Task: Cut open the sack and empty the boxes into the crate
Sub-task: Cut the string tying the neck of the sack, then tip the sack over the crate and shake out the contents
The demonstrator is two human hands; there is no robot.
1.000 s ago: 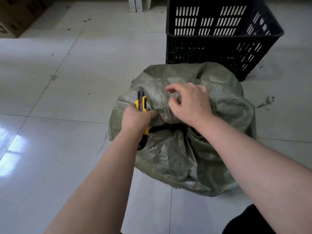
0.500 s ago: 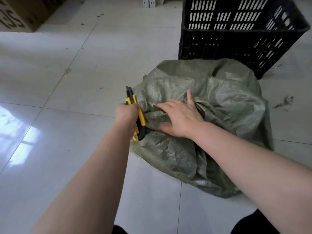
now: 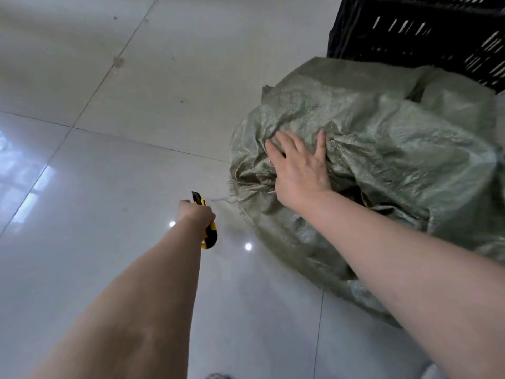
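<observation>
Our left hand [image 3: 195, 214], fingers curled round the yellow-and-black utility knife [image 3: 210, 235], has drawn clear of the green woven sack [image 3: 396, 149] to hang over the tiled floor [image 3: 109, 160], while our right hand [image 3: 299, 170] now lies on the fabric with fingers spread, so we judge the cut done. The sack sits just before the black crate [image 3: 410, 31], whose top is cut off; the dark gap by our right wrist shows no boxes we can make out
</observation>
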